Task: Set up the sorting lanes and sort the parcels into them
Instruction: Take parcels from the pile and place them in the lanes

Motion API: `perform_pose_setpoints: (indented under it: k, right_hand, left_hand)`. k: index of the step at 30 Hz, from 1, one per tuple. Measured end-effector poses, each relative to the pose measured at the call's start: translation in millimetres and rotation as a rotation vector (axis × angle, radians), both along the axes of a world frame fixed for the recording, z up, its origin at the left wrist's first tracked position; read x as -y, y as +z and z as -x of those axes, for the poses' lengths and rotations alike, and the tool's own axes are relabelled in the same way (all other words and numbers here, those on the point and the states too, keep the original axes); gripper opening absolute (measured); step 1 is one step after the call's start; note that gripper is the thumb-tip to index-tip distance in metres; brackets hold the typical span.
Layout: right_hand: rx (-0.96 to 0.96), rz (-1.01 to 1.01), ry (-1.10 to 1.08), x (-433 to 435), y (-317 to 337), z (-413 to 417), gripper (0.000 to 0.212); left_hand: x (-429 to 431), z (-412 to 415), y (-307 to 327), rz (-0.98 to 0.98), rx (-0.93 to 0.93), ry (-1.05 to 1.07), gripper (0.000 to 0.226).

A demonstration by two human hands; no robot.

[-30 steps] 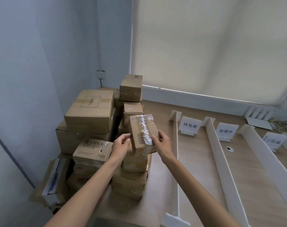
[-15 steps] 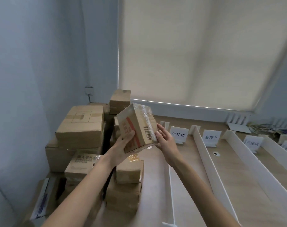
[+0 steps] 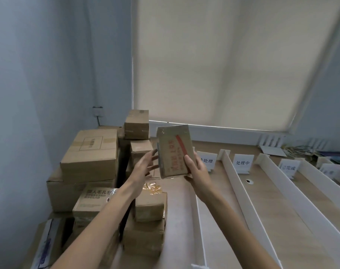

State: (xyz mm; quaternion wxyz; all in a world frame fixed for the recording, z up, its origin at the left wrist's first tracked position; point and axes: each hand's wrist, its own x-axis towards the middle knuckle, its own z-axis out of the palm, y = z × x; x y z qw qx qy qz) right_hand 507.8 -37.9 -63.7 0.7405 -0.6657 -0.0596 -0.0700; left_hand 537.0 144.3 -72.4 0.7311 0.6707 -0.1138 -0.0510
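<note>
Right hand (image 3: 198, 171) grips the parcel (image 3: 174, 148) by its lower corner, printed face turned toward them, probably to read it. Left hand (image 3: 144, 169) is spread loose just beside it. Parcel's up in the air between the box pile (image 3: 89, 152) and the white lanes (image 3: 235, 183).

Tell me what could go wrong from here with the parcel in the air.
1. Only the right hand grips the parcel, low on one edge; the left hand is open beside it, so it may slip and drop.
2. The left forearm hangs over the unevenly stacked boxes; a swing might topple the small ones.
3. The lane sign is partly hidden behind that hand; setting the parcel down there could knock it over.
</note>
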Motion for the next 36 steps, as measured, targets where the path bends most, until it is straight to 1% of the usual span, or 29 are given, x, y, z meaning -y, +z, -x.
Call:
perform_pose_setpoints:
  k: [1,2,4,7,9,11,13,14,16,18,21,24,26,29,30,34,36]
  right_hand:
    - [-0.038,-0.091,0.041,4,0,1,0.04]
    - [-0.074,-0.169,0.085,7,-1,0,0.04]
    - [-0.147,-0.325,0.179,11,-8,-1,0.044]
    - [-0.229,-0.541,0.335,12,-22,-4,0.055]
    - [-0.284,-0.567,0.37,10,-28,-4,0.058]
    - [-0.305,-0.576,0.4,9,-33,-3,0.059]
    - [-0.312,-0.582,0.404,11,-36,-4,0.059]
    - [-0.315,-0.572,0.37,13,-35,-5,0.06]
    - [-0.323,-0.542,0.29,14,-30,-10,0.062]
    - [-0.339,-0.505,0.2,10,-23,-13,0.064]
    - [-0.313,-0.514,0.042,7,-24,-15,0.064]
    - [-0.213,-0.391,0.021,7,-24,-8,0.056]
    - [-0.185,-0.273,0.055,8,-20,-4,0.052]
    - [-0.162,-0.153,0.029,15,-18,-3,0.071]
    - [-0.149,-0.137,0.022,17,-17,-2,0.073]
    - [-0.109,-0.168,-0.029,32,-12,7,0.055]
    - [-0.128,-0.147,-0.052,42,-11,12,0.052]
  left_hand:
    - [-2,-1,-1,0.012,0.01,0.022,0.037]
    - [-4,-2,-2,0.034,0.014,0.044,0.039]
    - [-5,-2,-3,0.111,-0.017,0.038,0.056]
    - [-3,-2,-5,0.235,-0.138,-0.151,0.09]
    - [0,-2,-6,0.285,-0.181,-0.267,0.097]
    - [2,-2,-7,0.316,-0.195,-0.305,0.096]
    - [5,-3,-6,0.322,-0.196,-0.312,0.094]
    - [7,-4,-5,0.317,-0.194,-0.299,0.093]
    - [12,-5,-3,0.311,-0.197,-0.234,0.092]
    - [19,-5,0,0.331,-0.194,-0.159,0.085]
    - [29,-8,3,0.371,-0.18,-0.057,0.08]
    - [40,-12,3,0.375,-0.152,0.063,0.085]
    - [50,-13,2,0.376,-0.144,0.079,0.09]
    - [66,-11,-1,0.321,-0.131,0.074,0.097]
    - [71,-11,-1,0.292,-0.126,0.078,0.099]
    - [83,-8,-1,0.226,-0.149,0.104,0.101]
    - [82,-9,0,0.223,-0.135,0.115,0.101]
